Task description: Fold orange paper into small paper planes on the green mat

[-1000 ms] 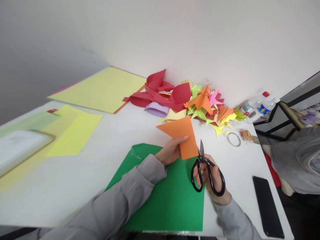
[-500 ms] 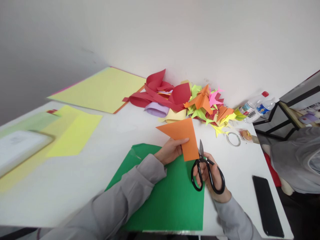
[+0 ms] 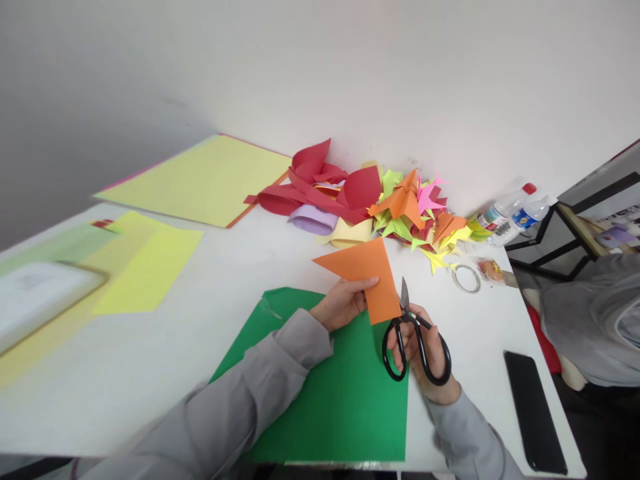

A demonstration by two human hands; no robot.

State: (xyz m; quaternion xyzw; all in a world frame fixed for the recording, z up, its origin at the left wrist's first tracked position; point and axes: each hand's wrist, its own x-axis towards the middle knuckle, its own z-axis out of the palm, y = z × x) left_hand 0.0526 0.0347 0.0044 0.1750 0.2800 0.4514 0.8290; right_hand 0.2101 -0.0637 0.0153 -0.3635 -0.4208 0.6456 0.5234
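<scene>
My left hand (image 3: pixel 344 301) pinches a folded orange sheet of paper (image 3: pixel 383 290), thumb on its front face. The paper has a point to the left and a straight strip hanging down. In my right hand (image 3: pixel 425 353) is a pair of black-handled scissors (image 3: pixel 404 317), tips upward. The blades stand at the paper's lower right edge; whether they touch or cut it I cannot tell. Below both hands lies a green sheet (image 3: pixel 345 400) on the white table.
Folded paper shapes (image 3: pixel 405 203) and curled red paper (image 3: pixel 310 190) lie along the wall. Two bottles (image 3: pixel 520 217), a tape roll (image 3: pixel 466 279) and a black phone (image 3: pixel 535 410) are at the right. Yellow sheets (image 3: pixel 155 260) and a white device (image 3: pixel 45 300) lie left. A person's grey sleeve (image 3: pixel 585 320) is beside the table.
The orange paper has shifted slightly right and tilted a little, with its lower corner closer to the blades. The scissors have barely moved.
</scene>
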